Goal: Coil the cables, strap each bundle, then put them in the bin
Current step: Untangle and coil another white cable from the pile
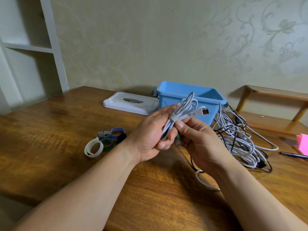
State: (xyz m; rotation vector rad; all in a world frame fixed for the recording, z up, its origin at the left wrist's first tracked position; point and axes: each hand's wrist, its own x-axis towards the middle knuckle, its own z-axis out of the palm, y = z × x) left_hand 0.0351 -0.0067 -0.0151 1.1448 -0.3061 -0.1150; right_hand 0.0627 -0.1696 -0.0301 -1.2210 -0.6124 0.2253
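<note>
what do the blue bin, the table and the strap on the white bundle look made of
Blue bin: likely plastic, smooth moulded walls, slight sheen. Table: wood or veneer, visible grain under a glossy finish. Strap round the white cable bundle: probably matte fabric hook-and-loop, a flat pale grey band; texture unclear.

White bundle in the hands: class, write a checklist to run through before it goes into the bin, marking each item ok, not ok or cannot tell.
1. Strap wraps the bundle: ok.
2. Strap end fastened: cannot tell, its end is out of sight.
3. Left hand and right hand both hold the bundle: ok.
4. Bin open, lid lying beside it: ok.
5. Plug tucked in: not ok, it sticks out.
</note>
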